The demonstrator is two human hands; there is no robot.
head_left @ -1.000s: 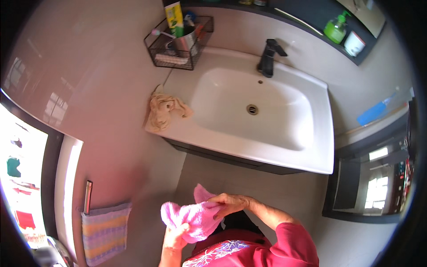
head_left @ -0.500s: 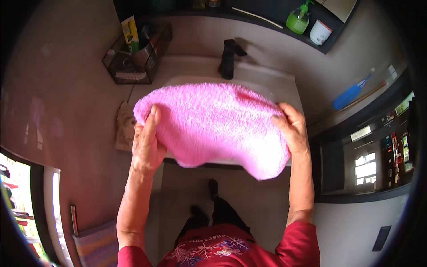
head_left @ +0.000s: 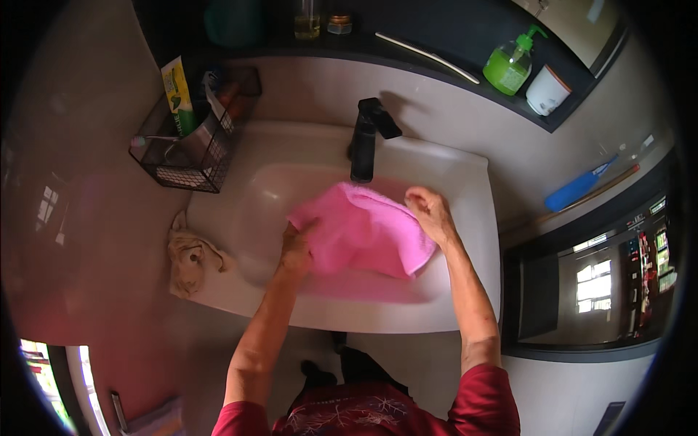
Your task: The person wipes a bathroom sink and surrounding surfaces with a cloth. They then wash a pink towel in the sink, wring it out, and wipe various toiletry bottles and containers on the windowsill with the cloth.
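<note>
Centrally, a pink plush towel (head_left: 356, 236) spreads in or over the basin of the white washbasin (head_left: 327, 317), just below the black faucet (head_left: 363, 149); whether its underside touches the basin cannot be told. The person's 2 bare hands are at opposite sides of it. The left hand (head_left: 295, 249) grasps the towel's left edge, its fingers bent into the fabric. The right hand (head_left: 430, 212) is at the upper right edge with fingers curled, but whether it pinches the fabric or only rests against it cannot be told.

On the washbasin's left end lies a crumpled beige cloth (head_left: 187, 263). Behind that cloth, at the back left corner, a black wire basket (head_left: 190, 178) holds a yellow and green toothpaste tube (head_left: 178, 91), a toothbrush (head_left: 142, 139) and a metal mug (head_left: 201, 142).

Above the faucet runs a dark shelf (head_left: 465, 47). Along it are a thin white stick (head_left: 427, 56), a green pump bottle (head_left: 509, 69) and, just beside the bottle, a white cup (head_left: 547, 91). To the right, a long blue object (head_left: 572, 192) sits near a wooden rod (head_left: 602, 190).
</note>
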